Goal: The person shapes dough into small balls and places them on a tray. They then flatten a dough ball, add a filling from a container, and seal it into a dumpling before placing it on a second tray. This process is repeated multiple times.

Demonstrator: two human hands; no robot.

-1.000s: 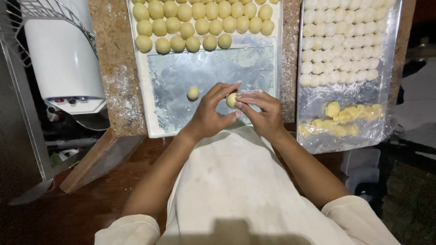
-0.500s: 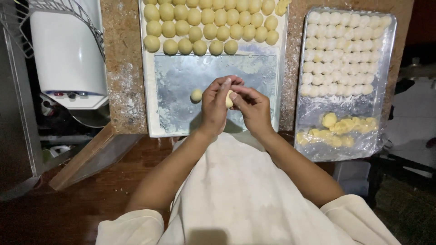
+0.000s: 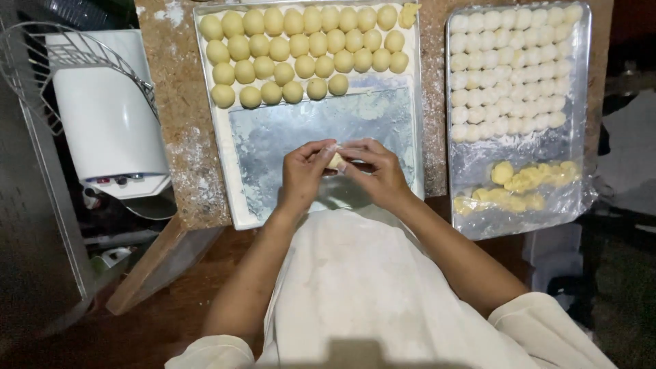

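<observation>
Left hand (image 3: 305, 174) and right hand (image 3: 378, 174) pinch one dough piece (image 3: 335, 161) together (both grips clamped), shaping it above the floured tray (image 3: 236, 205).

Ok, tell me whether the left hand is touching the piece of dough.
Touching. The head view shows the left hand pinching the dough piece at its fingers, with the right hand closing on it from the other side.

Loose dough ball gone from tray (image 3: 239, 178); hands shifted lower, nearer tray's front edge.
</observation>
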